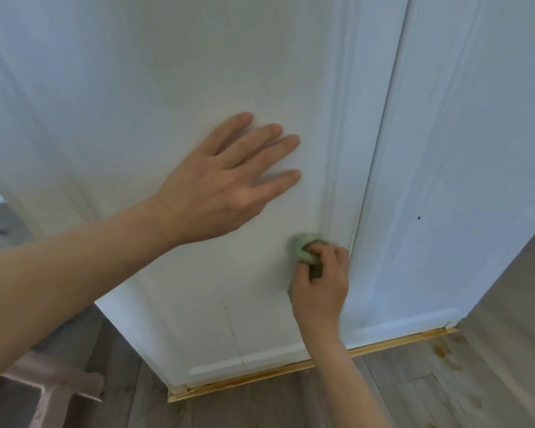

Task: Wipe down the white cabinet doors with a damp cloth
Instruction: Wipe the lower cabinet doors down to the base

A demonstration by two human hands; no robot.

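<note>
Half the cloth (301, 247) behind right hand (320, 281)

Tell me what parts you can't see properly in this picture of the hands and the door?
All in the head view:
- Green cloth: mostly hidden by the right hand, whose fingers curl round it.
- Left cabinet door: top cut off by the picture edge; part covered by the flat left hand.
- Right cabinet door: top cut off too.
- Dark speck on it: too small to identify.
- Pinkish thing, bottom left: blurred and cut off.
</note>
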